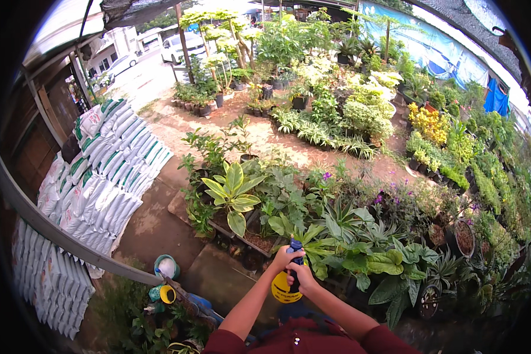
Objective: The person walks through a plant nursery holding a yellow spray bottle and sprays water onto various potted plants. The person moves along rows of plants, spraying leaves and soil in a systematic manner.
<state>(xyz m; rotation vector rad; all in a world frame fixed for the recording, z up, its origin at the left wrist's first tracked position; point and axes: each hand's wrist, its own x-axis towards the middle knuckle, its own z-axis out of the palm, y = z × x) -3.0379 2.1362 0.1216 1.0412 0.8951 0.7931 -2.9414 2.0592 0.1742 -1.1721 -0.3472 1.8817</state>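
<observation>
A yellow pump sprayer bottle (285,290) with a dark blue and black head is held upright in front of my body, low in the middle of the view. My left hand (285,258) is closed around the upper left side of its head. Slightly lower and to the right, my right hand (302,277) wraps the neck and handle. Just beyond the sprayer head spread the long green leaves of a potted plant (312,246). A plant with yellow-edged leaves (233,192) stands in a planter farther left.
White filled sacks (109,171) are stacked high at the left, behind a curved grey rail (71,248). A green bucket (167,267) and a yellow container (167,294) sit at lower left. Broad-leaved plants (386,262) crowd the right. Beyond runs a dirt path (177,133).
</observation>
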